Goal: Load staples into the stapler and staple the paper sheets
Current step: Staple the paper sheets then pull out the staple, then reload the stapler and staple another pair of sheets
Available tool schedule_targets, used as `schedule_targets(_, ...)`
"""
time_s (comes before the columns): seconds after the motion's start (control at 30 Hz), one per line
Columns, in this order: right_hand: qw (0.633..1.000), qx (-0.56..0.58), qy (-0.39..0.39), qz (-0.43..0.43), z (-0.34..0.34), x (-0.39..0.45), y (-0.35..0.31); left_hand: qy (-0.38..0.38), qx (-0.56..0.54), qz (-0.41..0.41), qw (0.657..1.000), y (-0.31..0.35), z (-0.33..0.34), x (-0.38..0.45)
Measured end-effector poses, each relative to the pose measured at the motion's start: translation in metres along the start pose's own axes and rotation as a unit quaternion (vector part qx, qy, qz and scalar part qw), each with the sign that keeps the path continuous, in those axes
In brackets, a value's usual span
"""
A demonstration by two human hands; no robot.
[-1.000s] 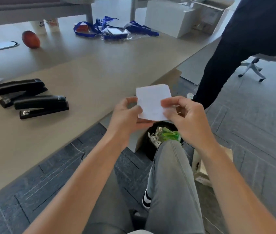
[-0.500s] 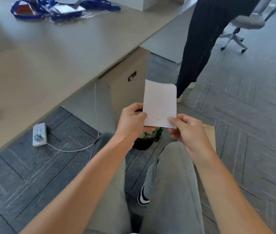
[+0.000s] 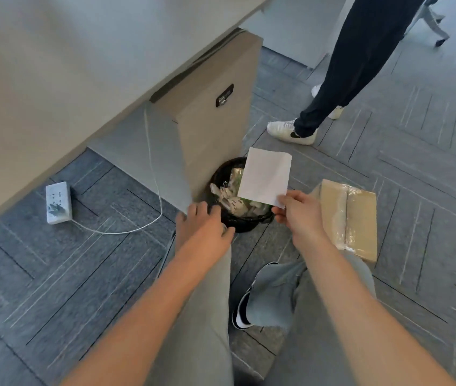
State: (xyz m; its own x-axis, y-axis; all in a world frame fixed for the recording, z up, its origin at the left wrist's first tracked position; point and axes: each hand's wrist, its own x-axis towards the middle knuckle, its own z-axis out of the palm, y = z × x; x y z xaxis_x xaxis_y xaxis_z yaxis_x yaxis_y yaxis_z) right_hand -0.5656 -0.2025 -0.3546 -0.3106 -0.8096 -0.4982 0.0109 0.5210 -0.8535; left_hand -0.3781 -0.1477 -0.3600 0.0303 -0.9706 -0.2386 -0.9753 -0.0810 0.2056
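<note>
An office: desk [image 3: 54, 65], carpet tiles [image 3: 54, 274] (swivel chair [image 3: 432, 26] behind).

White paper sheet [image 3: 264, 176] upright, pinched at lower right corner

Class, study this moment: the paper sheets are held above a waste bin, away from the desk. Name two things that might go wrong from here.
1. The right hand pinches the paper sheets by one lower corner only, directly over the open waste bin full of rubbish; a slip would likely drop them in.
2. The left hand holds nothing and reaches toward the bin rim, so it gives the sheets no support, and they may separate or bend.
</note>
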Motion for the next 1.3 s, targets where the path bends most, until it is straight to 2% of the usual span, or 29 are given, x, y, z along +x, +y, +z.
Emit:
schedule_targets(0.07,1.000,-0.013,0.003,0.027,0.012,0.020,0.013,-0.023,0.048,-0.001,0.999,-0.003,0.008,0.003)
schedule_targets(0.43,0.990,-0.035,0.024,0.138,0.064,0.093,0.045,-0.011,0.053,-0.026,0.998,-0.021,0.009,0.012)
schedule_targets(0.6,0.991,-0.053,-0.005,0.120,0.067,0.074,0.037,-0.016,0.055,-0.026,0.998,-0.024,0.007,0.011)
schedule_targets(0.77,0.991,-0.091,-0.098,0.027,0.058,0.033,0.011,-0.025,0.050,-0.020,0.998,-0.024,0.003,0.006)
schedule_targets(0.93,0.965,-0.178,-0.151,-0.115,0.046,-0.022,-0.027,-0.036,0.025,0.004,0.999,-0.030,-0.009,-0.017)
schedule_targets(1.13,0.888,-0.275,-0.179,-0.322,0.051,-0.088,-0.074,0.049,-0.032,-0.013,0.998,-0.041,-0.070,-0.071)
schedule_targets(1.3,0.814,-0.309,-0.212,-0.444,0.083,-0.148,-0.114,0.145,-0.039,-0.029,0.988,-0.067,-0.141,-0.122)
